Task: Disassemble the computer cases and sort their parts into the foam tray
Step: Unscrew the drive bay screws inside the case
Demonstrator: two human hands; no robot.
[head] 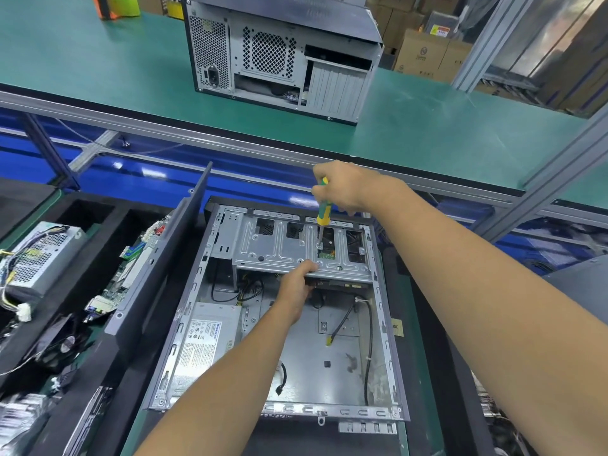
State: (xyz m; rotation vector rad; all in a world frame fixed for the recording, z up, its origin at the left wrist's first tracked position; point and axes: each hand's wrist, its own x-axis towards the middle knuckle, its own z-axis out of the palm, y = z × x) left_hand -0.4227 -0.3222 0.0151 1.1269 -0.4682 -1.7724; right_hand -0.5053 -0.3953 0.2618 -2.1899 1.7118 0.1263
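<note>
case floor (342, 363) lies open, hemmed by drive cage (279, 245) and power supply (210, 337).

A long green table top (427, 133) runs across the room, edged with a grey metal rail (164, 126). Blue panels (138, 172) sit under it. Grey metal posts (483, 41) stand up on the right. Far back, brown cardboard boxes (424, 54) are stacked up — lots of them.

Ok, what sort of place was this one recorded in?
Likely an electronics factory or teardown line: a green-matted workbench on aluminium framing, stacked cardboard cartons behind, and an opened computer case beside a foam tray of removed parts.
</note>
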